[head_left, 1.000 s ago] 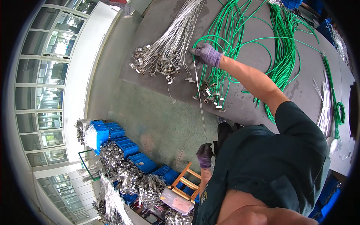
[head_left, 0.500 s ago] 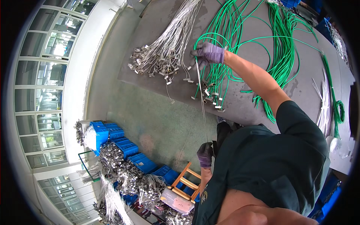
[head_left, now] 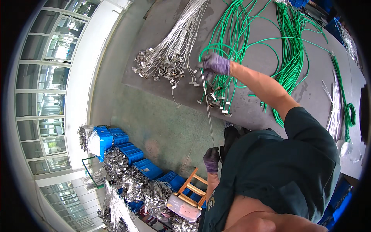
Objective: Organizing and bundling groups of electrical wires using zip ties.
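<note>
My right hand [head_left: 215, 65], in a purple-grey glove, is over the table's near edge with its fingers closed around a green cable [head_left: 221, 45] that loops up from it. From these fingers a thin whitish cable [head_left: 208, 112] runs down, fairly straight, past the table edge to my left hand [head_left: 211, 159]. My left hand, also gloved, is closed on its lower end close to my body. Beneath the right hand lie small metal connectors [head_left: 222, 102] at the ends of several green cables. A bundle of silver-white cables [head_left: 174, 42] with metal connectors lies left of them.
More green cables [head_left: 290, 54] lie on the grey table [head_left: 262, 63]; white cable bundles [head_left: 334, 112] are at its right. Behind me to the left, blue crates [head_left: 131, 151] and heaps of connector cables [head_left: 123, 170] stand near a wooden stool [head_left: 184, 205]. Windows [head_left: 42, 89] line the left wall.
My right hand has dipped slightly toward the table's near edge, still gripping the cables. My left hand stays almost in place, and the whitish cable remains stretched between them.
</note>
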The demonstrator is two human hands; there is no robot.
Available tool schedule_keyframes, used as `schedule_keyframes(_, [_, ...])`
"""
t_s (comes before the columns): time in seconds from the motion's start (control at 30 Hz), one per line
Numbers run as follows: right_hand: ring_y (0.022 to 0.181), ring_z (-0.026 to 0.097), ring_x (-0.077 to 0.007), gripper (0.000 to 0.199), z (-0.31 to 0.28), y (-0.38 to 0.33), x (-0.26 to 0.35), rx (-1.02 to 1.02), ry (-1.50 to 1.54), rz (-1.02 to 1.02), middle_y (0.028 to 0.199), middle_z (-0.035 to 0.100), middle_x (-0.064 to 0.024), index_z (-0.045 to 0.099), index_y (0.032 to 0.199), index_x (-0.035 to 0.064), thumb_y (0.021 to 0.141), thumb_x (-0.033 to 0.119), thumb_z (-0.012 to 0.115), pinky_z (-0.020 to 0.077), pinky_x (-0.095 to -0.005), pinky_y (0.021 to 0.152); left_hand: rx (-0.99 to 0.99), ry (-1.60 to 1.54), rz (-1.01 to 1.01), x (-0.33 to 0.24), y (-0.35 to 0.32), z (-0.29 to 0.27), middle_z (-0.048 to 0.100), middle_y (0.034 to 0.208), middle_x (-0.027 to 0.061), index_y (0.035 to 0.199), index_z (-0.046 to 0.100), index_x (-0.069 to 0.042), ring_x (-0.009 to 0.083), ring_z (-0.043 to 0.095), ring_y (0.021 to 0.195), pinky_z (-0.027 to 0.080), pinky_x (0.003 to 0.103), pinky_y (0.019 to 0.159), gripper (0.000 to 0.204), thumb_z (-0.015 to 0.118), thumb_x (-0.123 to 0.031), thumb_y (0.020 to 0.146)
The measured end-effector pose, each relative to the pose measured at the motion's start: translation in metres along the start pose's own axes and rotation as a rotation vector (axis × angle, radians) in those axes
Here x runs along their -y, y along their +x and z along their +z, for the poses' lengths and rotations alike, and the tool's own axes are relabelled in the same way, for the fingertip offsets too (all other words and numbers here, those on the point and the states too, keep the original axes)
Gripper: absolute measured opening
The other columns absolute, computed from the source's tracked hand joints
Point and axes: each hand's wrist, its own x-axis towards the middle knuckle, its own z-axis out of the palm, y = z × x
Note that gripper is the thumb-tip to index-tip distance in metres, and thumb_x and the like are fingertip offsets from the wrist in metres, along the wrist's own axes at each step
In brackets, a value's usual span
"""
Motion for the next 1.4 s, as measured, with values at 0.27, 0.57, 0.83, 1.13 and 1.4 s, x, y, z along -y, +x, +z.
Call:
schedule_keyframes(0.27, [0.057, 0.059, -0.0253, 0.023, 0.016, -0.018, -0.166, 0.174, -1.070, -0.796, 0.066, 0.060, -0.0124, 0.063, 0.079, 0.0065, 0.081, 0.029, 0.063, 0.0467, -0.0388, 0.049, -0.034, 0.041, 0.021, 0.006, 0.008, 0.001, 0.046, 0.053, -0.0025, 0.087, 0.063, 0.000, 0.0054, 0.040, 0.043, 0.028, 0.022, 0.039, 0.028, 0.059, -0.027, 0.086])
schedule_keyframes(0.57, [0.045, 0.052, -0.0086, 0.030, 0.017, -0.035, -0.144, 0.006, -0.383, 0.045, 0.051, 0.055, -0.0032, 0.059, 0.062, 0.0033, 0.075, 0.028, 0.070, 0.0400, -0.0291, 0.041, 0.003, 0.047, -0.206, 0.007, 0.009, -0.010, 0.047, 0.054, -0.0027, 0.085, 0.065, -0.002, 0.0057, 0.043, 0.046, 0.031, 0.021, 0.043, 0.022, 0.058, -0.023, 0.085])
schedule_keyframes(0.83, [0.064, 0.062, -0.0238, 0.011, 0.053, -0.043, -0.165, 0.217, -0.715, -0.521, 0.069, 0.061, -0.0097, 0.064, 0.071, 0.0070, 0.064, 0.013, 0.070, 0.0519, -0.0372, 0.055, 0.136, 0.029, -0.042, -0.028, 0.015, -0.018, 0.051, 0.055, 0.0008, 0.093, 0.062, 0.001, 0.0070, 0.044, 0.047, 0.033, 0.023, 0.044, 0.023, 0.053, -0.020, 0.089])
schedule_keyframes(1.13, [0.043, 0.055, -0.0153, 0.019, 0.043, -0.037, -0.136, 0.122, -0.812, -0.183, 0.055, 0.059, -0.0059, 0.066, 0.078, 0.0043, 0.079, 0.024, 0.063, 0.0462, -0.0291, 0.043, 0.002, 0.325, 0.079, -0.010, 0.035, -0.010, 0.054, 0.064, 0.0039, 0.087, 0.060, -0.005, 0.0093, 0.049, 0.056, 0.041, 0.024, 0.053, 0.012, 0.050, -0.012, 0.087])
schedule_keyframes(1.4, [0.042, 0.055, -0.0143, 0.016, 0.026, 0.007, -0.100, 0.330, -1.143, -0.738, 0.055, 0.057, -0.0051, 0.064, 0.072, 0.0057, 0.076, 0.021, 0.067, 0.0442, -0.0290, 0.039, 0.151, 0.001, 0.071, -0.008, 0.012, -0.027, 0.050, 0.062, -0.0020, 0.096, 0.063, -0.003, 0.0062, 0.046, 0.057, 0.038, 0.022, 0.053, 0.019, 0.053, -0.019, 0.090])
